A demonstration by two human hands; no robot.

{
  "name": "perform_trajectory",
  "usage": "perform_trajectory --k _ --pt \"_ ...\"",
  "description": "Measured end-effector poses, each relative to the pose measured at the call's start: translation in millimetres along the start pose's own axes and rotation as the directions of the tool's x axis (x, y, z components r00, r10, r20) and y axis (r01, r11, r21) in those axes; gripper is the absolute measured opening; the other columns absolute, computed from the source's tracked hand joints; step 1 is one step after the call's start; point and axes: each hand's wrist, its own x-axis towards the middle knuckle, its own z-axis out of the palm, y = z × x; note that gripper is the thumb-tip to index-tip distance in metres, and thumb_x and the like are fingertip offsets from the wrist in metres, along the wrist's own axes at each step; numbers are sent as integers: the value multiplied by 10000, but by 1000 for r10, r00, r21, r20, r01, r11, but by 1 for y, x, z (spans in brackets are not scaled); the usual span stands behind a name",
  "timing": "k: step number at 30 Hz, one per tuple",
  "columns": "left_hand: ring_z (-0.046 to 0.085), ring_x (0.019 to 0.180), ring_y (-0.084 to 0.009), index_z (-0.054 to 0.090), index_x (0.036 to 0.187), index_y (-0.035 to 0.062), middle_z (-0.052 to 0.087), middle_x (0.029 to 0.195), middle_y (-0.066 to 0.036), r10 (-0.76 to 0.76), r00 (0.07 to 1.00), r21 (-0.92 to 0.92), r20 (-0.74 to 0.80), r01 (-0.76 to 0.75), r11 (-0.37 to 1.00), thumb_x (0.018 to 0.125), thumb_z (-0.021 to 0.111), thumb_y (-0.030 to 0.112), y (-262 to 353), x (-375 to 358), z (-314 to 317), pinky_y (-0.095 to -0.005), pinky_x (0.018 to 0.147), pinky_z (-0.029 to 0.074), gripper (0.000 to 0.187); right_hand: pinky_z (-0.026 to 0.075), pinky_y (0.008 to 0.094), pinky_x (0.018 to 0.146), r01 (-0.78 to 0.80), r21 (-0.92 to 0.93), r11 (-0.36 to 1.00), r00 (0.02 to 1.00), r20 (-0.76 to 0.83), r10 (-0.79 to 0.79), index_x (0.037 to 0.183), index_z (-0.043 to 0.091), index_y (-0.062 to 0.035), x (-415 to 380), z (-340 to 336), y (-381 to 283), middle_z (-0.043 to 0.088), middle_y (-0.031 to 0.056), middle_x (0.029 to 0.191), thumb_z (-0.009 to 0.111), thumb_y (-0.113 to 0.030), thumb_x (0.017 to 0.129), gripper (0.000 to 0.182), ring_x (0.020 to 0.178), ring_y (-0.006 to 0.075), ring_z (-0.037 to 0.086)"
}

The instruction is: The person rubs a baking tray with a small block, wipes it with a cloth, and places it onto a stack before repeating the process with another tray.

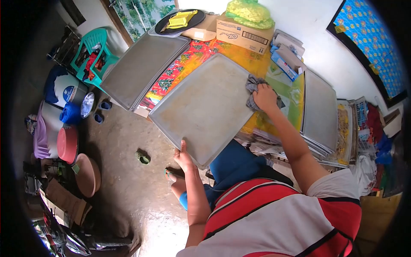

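Note:
A large flat metal baking tray (205, 107) is tilted in front of me, its far part over the table. My left hand (184, 159) grips its near left edge, thumb on the upper face. At the tray's right edge, my right hand (264, 97) is closed on a crumpled grey cloth (253, 82), which touches the rim. To the left lies a stack of similar trays (143, 68). Another tray stack (320, 113) sits on the right.
The table's cover (201, 48) is red, yellow and green. At the back stand a cardboard box (242, 35) with a yellow-green bag (249, 13) and a black round tray (180, 22). A green chair (93, 40), basins (87, 175) and slippers (143, 157) are on the floor at left.

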Motion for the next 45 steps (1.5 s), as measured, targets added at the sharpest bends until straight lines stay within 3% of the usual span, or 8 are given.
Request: perform_trajectory --k 7,18,25,29,34,40,43,45 --pt "614 914 -161 672 1121 -38 686 1004 -64 10 1000 -45 26 -9 999 879 699 174 14 0 14 -312 881 458 323 513 516 785 -124 -31 992 990 -71 122 1089 578 -17 -11 -2 -46 584 185 1089 610 -352 830 424 1026 371 580" --pt "615 880 -137 623 1180 -38 681 1036 -66 72 989 -75 128 -63 995 936 625 183 -11 49 38 -316 795 490 329 536 454 825 319 310 895 932 69 -356 1119 573 1 -101 -21 -216 576 208 1105 641 -331 836 441 980 389 611" --pt "620 944 -272 314 1470 64 534 1301 -162 -211 948 82 238 197 977 1008 458 319 58 -8 -5 -397 737 552 546 478 505 907 -98 785 612 975 200 -100 1293 480 -58 -33 -74 -188 626 301 1112 545 -396 906 518 1038 462 608" --pt "614 1020 -334 156 1535 75 465 1380 -194 -212 899 -58 382 252 966 992 471 282 31 -52 -34 -397 764 569 661 452 493 960 -129 631 765 983 -21 183 1323 523 -121 54 -31 -85 631 231 1178 511 -473 917 537 1108 445 581" --pt "513 1227 -342 211 1523 47 306 1541 -84 -173 821 -177 544 313 933 974 460 316 23 -68 -22 -439 926 504 660 399 506 990 182 290 940 967 -229 -117 1276 582 -100 23 33 -67 558 204 1255 553 -585 866 635 1169 393 504" --pt "462 1267 -349 223 1521 75 312 1537 -128 -298 826 -333 478 485 809 885 383 743 40 -74 -24 -520 1037 385 936 431 492 907 441 548 711 894 -196 -403 1206 582 -90 -122 -10 -214 565 191 1117 678 -325 816 465 1029 388 530" --pt "383 1342 -328 289 1494 103 376 1489 -119 -223 773 -484 594 564 669 795 411 839 23 -66 -38 -500 1112 291 1022 448 468 918 457 812 364 821 -228 -523 1168 600 -152 -153 -12 -273 581 166 1132 652 -118 772 401 1062 381 546" --pt "353 1365 -323 285 1501 124 362 1498 -113 -176 776 -567 606 576 588 766 434 852 16 -64 -41 -462 1126 281 1044 457 420 913 192 977 90 826 -111 -553 1171 593 -141 -151 -9 -313 582 171 1127 654 -110 781 395 1061 360 562"
